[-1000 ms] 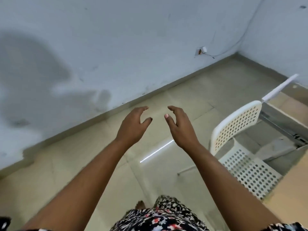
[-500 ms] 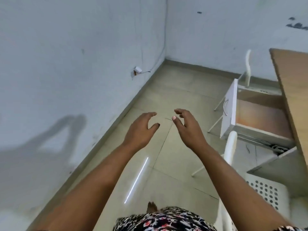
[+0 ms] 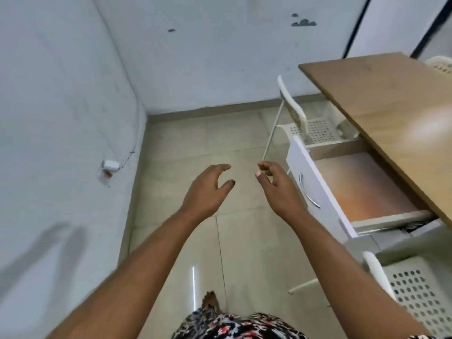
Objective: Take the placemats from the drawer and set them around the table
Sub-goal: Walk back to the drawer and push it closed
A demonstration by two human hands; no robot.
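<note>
A white drawer point(image 3: 310, 189) with a metal handle stands pulled out from under the wooden table point(image 3: 391, 111) at the right. An orange-brown flat surface point(image 3: 362, 189) fills the drawer's inside; whether it is a placemat or the bottom I cannot tell. My left hand point(image 3: 208, 192) and my right hand point(image 3: 278, 189) are held out over the floor, left of the drawer front, fingers curled apart, holding nothing. My right hand is close to the drawer handle but apart from it.
A white perforated chair point(image 3: 310, 126) stands beyond the drawer, tucked at the table. Another white perforated chair point(image 3: 415, 292) is at the lower right. Tiled floor point(image 3: 190, 148) runs to a wall corner; a small socket with a wire point(image 3: 110, 167) hangs on the left wall.
The view has swung to the right, bringing the open drawer, the table and the far chair into view. Both hands keep the same spread pose in front of me.
</note>
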